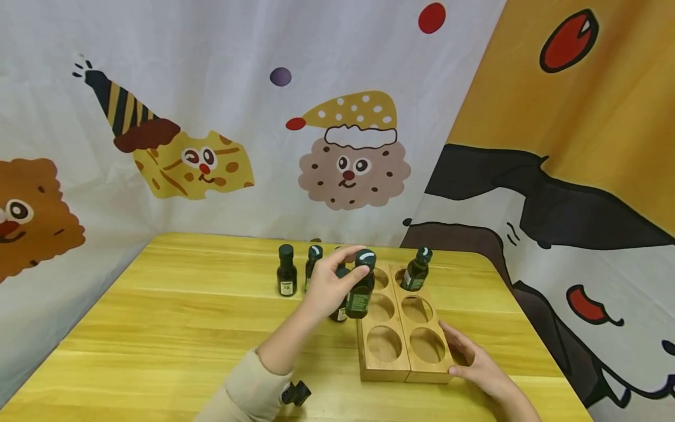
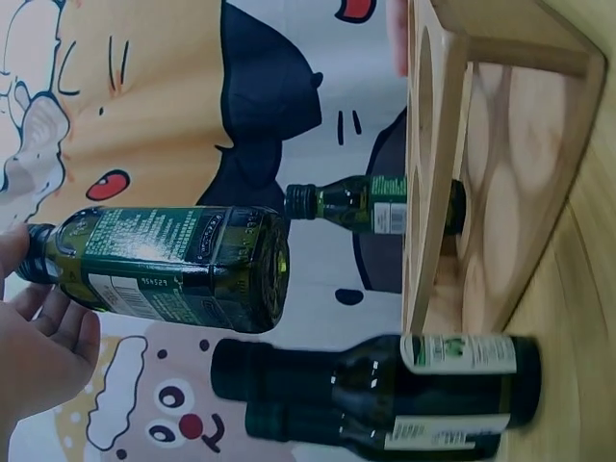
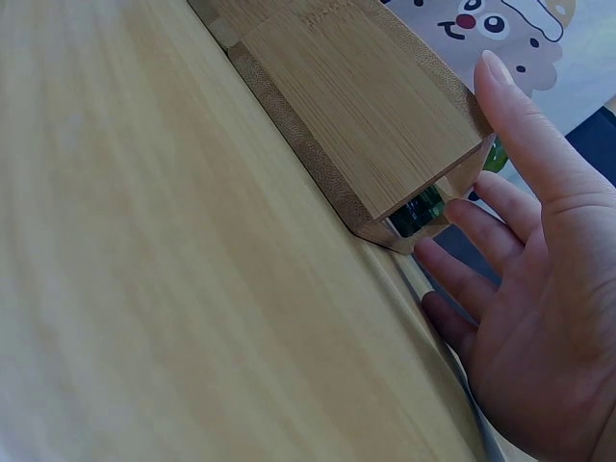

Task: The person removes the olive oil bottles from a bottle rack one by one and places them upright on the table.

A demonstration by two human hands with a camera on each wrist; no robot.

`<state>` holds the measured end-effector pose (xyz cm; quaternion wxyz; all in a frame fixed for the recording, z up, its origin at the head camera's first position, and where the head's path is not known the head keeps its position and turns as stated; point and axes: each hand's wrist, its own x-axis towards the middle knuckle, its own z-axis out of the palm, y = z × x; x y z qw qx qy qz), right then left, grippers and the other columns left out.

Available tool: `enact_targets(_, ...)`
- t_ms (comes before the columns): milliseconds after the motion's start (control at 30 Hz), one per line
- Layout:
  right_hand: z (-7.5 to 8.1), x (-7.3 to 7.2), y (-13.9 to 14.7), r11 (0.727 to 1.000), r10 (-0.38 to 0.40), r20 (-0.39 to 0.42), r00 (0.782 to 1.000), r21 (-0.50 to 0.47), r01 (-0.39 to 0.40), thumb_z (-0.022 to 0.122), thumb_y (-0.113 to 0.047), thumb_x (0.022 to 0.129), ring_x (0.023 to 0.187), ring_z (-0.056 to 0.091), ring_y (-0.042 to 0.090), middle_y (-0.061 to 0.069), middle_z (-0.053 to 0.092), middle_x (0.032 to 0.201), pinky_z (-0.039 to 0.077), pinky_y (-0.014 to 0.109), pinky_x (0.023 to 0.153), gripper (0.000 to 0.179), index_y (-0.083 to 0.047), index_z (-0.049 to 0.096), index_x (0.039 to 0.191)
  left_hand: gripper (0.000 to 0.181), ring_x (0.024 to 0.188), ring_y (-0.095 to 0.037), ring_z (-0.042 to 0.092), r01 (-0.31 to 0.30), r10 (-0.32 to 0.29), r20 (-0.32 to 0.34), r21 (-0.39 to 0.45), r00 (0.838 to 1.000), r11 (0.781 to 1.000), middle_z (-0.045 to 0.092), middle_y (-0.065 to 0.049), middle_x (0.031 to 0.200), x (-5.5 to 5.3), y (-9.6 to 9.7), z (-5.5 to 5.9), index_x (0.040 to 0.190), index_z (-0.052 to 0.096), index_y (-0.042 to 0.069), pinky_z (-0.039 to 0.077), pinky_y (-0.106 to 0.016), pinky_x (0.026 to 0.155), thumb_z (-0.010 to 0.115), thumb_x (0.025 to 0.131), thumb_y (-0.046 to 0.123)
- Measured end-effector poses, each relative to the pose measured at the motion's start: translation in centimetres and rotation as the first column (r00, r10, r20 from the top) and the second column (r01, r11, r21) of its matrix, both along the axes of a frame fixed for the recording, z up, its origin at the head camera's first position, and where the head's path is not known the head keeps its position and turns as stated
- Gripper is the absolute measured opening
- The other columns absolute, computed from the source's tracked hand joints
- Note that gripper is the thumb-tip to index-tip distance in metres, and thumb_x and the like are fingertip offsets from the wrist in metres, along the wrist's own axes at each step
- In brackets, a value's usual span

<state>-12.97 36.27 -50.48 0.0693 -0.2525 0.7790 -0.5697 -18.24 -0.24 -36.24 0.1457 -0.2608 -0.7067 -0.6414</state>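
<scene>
My left hand (image 1: 328, 287) pinches a small dark green glass bottle (image 1: 360, 296) by its cap. The bottle is upright above the left edge of a wooden rack (image 1: 385, 370) with two rows of round holes. In the left wrist view, the held bottle's (image 2: 164, 265) green label and barcode show, and its base is apart from the rack. Another green bottle (image 1: 416, 271) leans in the right row's far hole. With fingers extended, my right hand (image 1: 477, 363) touches the rack's near right side; the right wrist view shows the fingers (image 3: 496, 236) at its end.
Several dark bottles stand on the table left of the rack, including one (image 1: 286, 272) furthest left and another (image 1: 313, 264) beside it. My left arm partly hides the others. A cartoon-printed curtain (image 1: 221, 105) hangs behind the yellow wooden table (image 1: 174, 328).
</scene>
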Motion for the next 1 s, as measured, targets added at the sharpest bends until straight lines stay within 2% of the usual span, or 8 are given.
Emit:
enact_targets(167,0.2,0.0,-0.1,1.000,-0.007,-0.017,1.000,0.012,0.008,0.067,-0.003,0.089,0.127,0.044,0.015,0.026,0.035,0.145,0.034,0.020,0.098,0.074,-0.001,0.026,0.150,0.034,0.102,-0.017,0.057,0.001,-0.002,0.007,0.015,1.000,1.000,0.065,-0.003,0.110,0.3,-1.3,0.0,0.121,0.066,0.009,0.048,-0.040,0.086,0.071,0.088,0.015)
enact_targets(300,0.4,0.0,-0.1,1.000,-0.007,-0.011,1.000,0.010,0.007,0.067,-0.002,0.089,0.127,0.043,0.014,0.031,0.033,0.144,0.034,0.020,0.098,0.075,-0.002,0.025,0.151,0.034,0.099,-0.017,0.056,0.000,0.000,0.025,0.016,1.000,1.000,0.064,-0.004,0.106,0.3,-2.3,-0.1,0.121,0.065,0.008,0.047,-0.036,0.083,0.071,0.088,0.014)
enact_targets(467,0.3,0.0,-0.1,1.000,-0.002,-0.007,1.000,0.003,0.002,0.067,-0.001,0.089,0.126,0.044,0.015,0.032,0.033,0.143,0.034,0.020,0.098,0.076,-0.001,0.024,0.151,0.034,0.102,-0.022,0.056,-0.031,0.032,0.066,-0.013,0.997,0.999,0.064,-0.010,0.109,0.6,-3.3,0.2,0.122,0.064,0.003,0.047,-0.041,0.084,0.069,0.088,0.008)
enact_targets(533,0.3,0.0,-0.1,1.000,-0.001,-0.010,1.000,0.001,0.001,0.067,-0.001,0.089,0.127,0.043,0.014,0.030,0.034,0.144,0.034,0.020,0.098,0.075,0.000,0.024,0.151,0.035,0.102,-0.023,0.056,-0.039,0.041,0.078,-0.023,0.996,0.999,0.064,-0.011,0.109,0.5,-3.7,0.2,0.122,0.064,0.003,0.048,-0.043,0.083,0.069,0.088,0.008)
enact_targets(633,0.2,0.0,-0.1,1.000,-0.006,-0.008,1.000,-0.002,0.006,0.067,-0.002,0.088,0.127,0.043,0.014,0.022,0.036,0.146,0.033,0.020,0.099,0.075,0.000,0.025,0.150,0.035,0.097,-0.020,0.057,-0.049,0.050,0.058,-0.024,0.997,0.999,0.065,-0.008,0.105,-0.1,-4.2,-0.4,0.121,0.065,0.007,0.050,-0.040,0.077,0.071,0.088,0.014)
enact_targets(733,-0.1,0.0,0.0,1.000,-0.016,-0.004,1.000,-0.002,0.016,0.068,-0.003,0.088,0.126,0.044,0.013,0.015,0.039,0.147,0.033,0.020,0.099,0.075,-0.001,0.026,0.150,0.032,0.094,-0.020,0.058,-0.071,0.072,0.047,-0.028,0.996,0.997,0.065,-0.006,0.101,-0.4,-4.7,-0.5,0.119,0.066,0.009,0.050,-0.043,0.080,0.071,0.088,0.014)
enact_targets(833,-0.3,-0.1,0.1,1.000,-0.011,0.006,1.000,-0.008,0.011,0.068,-0.004,0.088,0.126,0.043,0.012,0.010,0.039,0.147,0.033,0.019,0.099,0.076,-0.002,0.025,0.151,0.030,0.094,-0.019,0.058,-0.086,0.088,0.043,-0.029,0.995,0.996,0.066,-0.005,0.099,-0.8,-5.1,-0.5,0.118,0.066,0.008,0.047,-0.044,0.084,0.071,0.088,0.011)
enact_targets(1000,-0.3,-0.2,0.1,1.000,0.000,0.005,1.000,-0.011,0.000,0.067,-0.005,0.089,0.127,0.043,0.011,0.007,0.039,0.148,0.033,0.019,0.099,0.075,-0.002,0.025,0.151,0.031,0.094,-0.020,0.057,-0.095,0.097,0.047,-0.044,0.994,0.995,0.064,-0.005,0.097,-1.4,-5.8,-0.5,0.118,0.066,0.006,0.046,-0.043,0.081,0.070,0.088,0.007)
